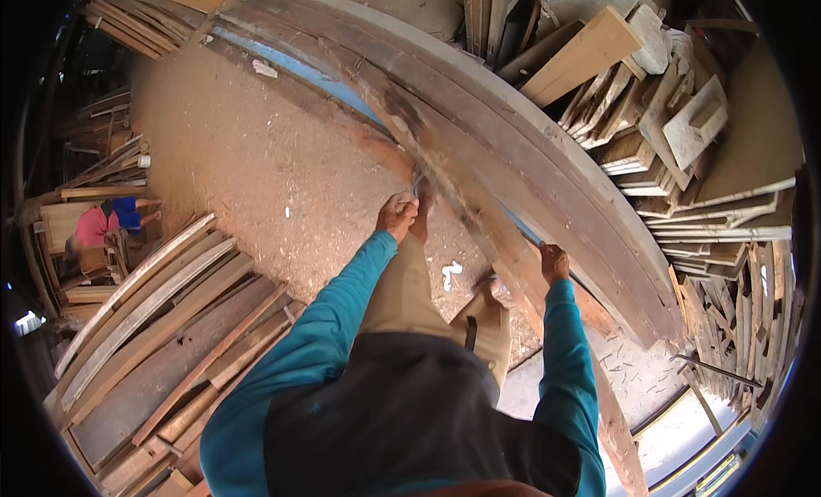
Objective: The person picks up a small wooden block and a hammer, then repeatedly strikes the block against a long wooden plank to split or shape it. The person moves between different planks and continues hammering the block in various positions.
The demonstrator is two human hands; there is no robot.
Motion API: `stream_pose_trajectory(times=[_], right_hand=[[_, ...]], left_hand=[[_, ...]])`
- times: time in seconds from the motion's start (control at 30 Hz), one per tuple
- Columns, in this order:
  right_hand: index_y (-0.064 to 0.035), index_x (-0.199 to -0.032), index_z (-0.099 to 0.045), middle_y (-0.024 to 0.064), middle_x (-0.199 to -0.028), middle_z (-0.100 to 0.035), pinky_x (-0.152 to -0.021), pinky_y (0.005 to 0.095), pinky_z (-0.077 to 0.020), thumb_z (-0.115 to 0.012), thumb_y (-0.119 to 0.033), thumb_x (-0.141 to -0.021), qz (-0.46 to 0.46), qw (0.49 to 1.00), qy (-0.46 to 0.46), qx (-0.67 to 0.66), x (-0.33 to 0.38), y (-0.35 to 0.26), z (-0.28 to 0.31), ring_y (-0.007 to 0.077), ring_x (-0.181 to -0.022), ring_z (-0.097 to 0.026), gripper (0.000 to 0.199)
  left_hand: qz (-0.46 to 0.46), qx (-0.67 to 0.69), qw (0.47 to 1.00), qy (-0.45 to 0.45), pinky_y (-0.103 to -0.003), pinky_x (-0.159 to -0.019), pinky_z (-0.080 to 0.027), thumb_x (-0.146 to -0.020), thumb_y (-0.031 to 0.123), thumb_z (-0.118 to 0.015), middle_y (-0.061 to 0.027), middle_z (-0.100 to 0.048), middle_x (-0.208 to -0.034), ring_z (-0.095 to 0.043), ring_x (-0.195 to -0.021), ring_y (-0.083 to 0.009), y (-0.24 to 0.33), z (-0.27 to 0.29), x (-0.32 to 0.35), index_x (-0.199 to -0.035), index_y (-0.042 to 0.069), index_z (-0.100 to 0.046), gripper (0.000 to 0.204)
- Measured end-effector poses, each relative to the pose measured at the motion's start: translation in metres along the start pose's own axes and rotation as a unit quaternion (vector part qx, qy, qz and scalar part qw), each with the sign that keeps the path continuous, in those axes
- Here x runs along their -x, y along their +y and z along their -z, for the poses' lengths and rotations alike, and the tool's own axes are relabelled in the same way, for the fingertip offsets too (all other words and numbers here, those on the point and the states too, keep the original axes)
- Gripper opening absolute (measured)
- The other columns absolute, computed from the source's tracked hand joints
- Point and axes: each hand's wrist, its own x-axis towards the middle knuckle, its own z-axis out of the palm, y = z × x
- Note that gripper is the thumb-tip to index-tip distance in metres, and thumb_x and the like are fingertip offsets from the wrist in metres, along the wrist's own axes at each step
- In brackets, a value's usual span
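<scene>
In front of me a long rough brown plank runs from the upper middle down to the lower right. My left hand is closed at its near edge, beside my leg. A thin greyish piece shows just above those fingers; its kind is unclear. Farther right, my right hand is closed in a fist on the plank's other side, at the end of a narrow blue strip. What it grips, if anything, is hidden by the fingers. A blue-painted board lies behind the rough plank, toward the upper left.
Wide dark boards lie along the far side. Stacked timber leans at the right, with more planks piled at the left. Wood chips litter the dirt floor. Another person is at the far left.
</scene>
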Motion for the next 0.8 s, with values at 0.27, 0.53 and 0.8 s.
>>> stream_pose_trajectory(times=[0.27, 0.53, 0.8], right_hand=[[0.0002, -0.099, -0.071, 0.0196, -0.104, -0.072, -0.091, 0.0477, -0.0446, -0.057, -0.062, -0.095, -0.083, 0.993, -0.038, -0.07, -0.146, 0.075, -0.124, 0.0322, -0.102, -0.065, 0.064], [-0.007, -0.128, -0.067, 0.0144, -0.128, -0.066, -0.108, 0.0443, -0.043, -0.073, -0.042, -0.092, 0.024, 0.993, 0.001, -0.112, -0.159, 0.05, -0.131, 0.0294, -0.123, -0.059, 0.05], [0.0017, -0.136, -0.06, 0.0239, -0.142, -0.057, -0.118, 0.0388, -0.0309, -0.031, -0.068, -0.102, -0.192, 0.929, -0.245, -0.198, -0.067, -0.056, -0.079, 0.0322, -0.138, -0.048, 0.082]], left_hand=[[0.17, -0.085, 0.971, 0.148, -0.043, -0.105, -0.046, -0.079, 0.075, -0.065, -0.0215, -0.046, -0.15, -0.053, -0.13, -0.0351, -0.1, -0.119, -0.223, -0.156, 0.001, -0.028, 0.113], [0.16, 0.067, 0.983, 0.061, -0.051, -0.114, -0.034, -0.084, 0.069, -0.067, -0.0108, -0.029, -0.163, -0.035, -0.145, -0.0313, -0.13, -0.13, -0.23, -0.162, 0.023, -0.011, 0.107], [0.327, 0.275, 0.904, 0.028, -0.045, -0.118, -0.031, -0.083, 0.079, -0.058, -0.0123, -0.031, -0.162, -0.035, -0.145, -0.0309, -0.077, -0.102, -0.159, -0.16, 0.013, -0.025, 0.106]])
